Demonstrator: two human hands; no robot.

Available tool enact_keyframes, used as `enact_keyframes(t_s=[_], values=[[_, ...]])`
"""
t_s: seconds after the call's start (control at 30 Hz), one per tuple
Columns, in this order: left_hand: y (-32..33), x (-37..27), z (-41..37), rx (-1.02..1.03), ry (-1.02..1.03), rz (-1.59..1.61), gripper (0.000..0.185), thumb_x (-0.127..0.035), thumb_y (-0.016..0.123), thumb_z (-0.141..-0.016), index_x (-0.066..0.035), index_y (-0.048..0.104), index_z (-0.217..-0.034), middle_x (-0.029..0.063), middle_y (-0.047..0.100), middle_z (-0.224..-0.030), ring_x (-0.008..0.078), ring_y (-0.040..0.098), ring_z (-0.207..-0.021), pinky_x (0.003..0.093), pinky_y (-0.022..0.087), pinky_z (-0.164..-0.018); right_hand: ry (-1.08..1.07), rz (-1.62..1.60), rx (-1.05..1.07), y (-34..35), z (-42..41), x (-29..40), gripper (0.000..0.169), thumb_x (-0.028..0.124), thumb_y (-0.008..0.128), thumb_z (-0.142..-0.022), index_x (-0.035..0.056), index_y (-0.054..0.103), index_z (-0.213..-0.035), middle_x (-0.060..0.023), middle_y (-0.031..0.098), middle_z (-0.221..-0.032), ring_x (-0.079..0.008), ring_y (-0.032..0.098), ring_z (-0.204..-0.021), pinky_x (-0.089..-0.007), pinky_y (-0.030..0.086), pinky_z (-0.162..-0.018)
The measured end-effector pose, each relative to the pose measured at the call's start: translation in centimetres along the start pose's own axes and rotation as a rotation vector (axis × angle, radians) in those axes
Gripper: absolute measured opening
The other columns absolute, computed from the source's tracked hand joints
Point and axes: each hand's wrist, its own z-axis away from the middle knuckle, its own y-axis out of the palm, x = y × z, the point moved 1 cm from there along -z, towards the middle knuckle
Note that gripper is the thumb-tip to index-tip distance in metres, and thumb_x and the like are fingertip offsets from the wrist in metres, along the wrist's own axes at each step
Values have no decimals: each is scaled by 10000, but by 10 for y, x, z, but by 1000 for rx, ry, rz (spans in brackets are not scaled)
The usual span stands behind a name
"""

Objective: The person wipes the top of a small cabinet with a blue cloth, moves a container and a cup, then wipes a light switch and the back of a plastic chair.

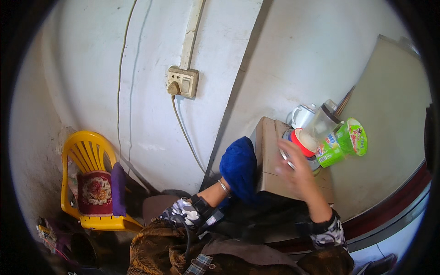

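A blue cloth point(239, 166) wraps my left hand point(227, 185), which holds it up beside the left end of a worn beige cabinet point(270, 161). The fingers of that hand are hidden by the cloth. Over the cabinet top, my right hand point(297, 168) is blurred, its fingers spread and holding nothing that I can make out. Shiny curved metal point(288, 160) shows by those fingers; I cannot tell what it belongs to. Just beyond stand a red-rimmed jar point(304, 142), a clear plastic container with a dark band point(321, 122) and a green printed noodle cup point(331, 151).
A white lidded mug point(303, 116) and thin sticks point(345, 99) stand behind the containers. A plug sits in the wall socket point(183, 82), its cord point(185, 130) running down the wall. To the left is a yellow plastic chair point(91, 144) with a flowered cushion point(96, 192) and purple cloth point(119, 189).
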Motion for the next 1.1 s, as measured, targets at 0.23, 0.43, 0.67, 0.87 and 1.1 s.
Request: enact_keyframes(t_s=[0.23,0.43,0.67,0.87,1.1], values=[[39,15,-46,442,-132,-455,73,-121,579,-782,-60,609,-754,161,601,-832,355,604,-813,427,485,-686,142,419,-330,-13,104,-85,320,31,590,-792,10,562,-1110,-169,552,-1201,-352,554,-1039,-412,448,-905],[114,72,-57,340,-117,-33,100,-74,543,-787,-7,565,-857,245,581,-875,410,574,-856,463,471,-713,176,415,-379,-8,101,-85,266,-4,578,-717,16,596,-982,-149,606,-1032,-358,566,-902,-409,469,-792],[158,144,-85,539,265,-228,126,-90,532,-798,-39,590,-897,206,587,-975,387,569,-912,445,480,-774,221,469,-369,-8,91,-72,265,-34,601,-653,21,622,-912,-125,614,-999,-335,580,-880,-390,475,-757],[185,149,-122,731,7,-333,158,-96,465,-860,-64,608,-918,184,614,-1058,373,590,-996,447,501,-825,240,441,-382,-10,91,-72,267,-41,608,-642,24,629,-899,-116,619,-989,-326,584,-866,-384,474,-742],[141,144,-99,549,197,-172,304,-203,667,-700,-17,580,-924,243,587,-1005,399,592,-951,447,497,-802,217,426,-403,-8,91,-78,231,-29,608,-664,23,626,-889,-115,626,-963,-326,590,-844,-379,478,-731]])
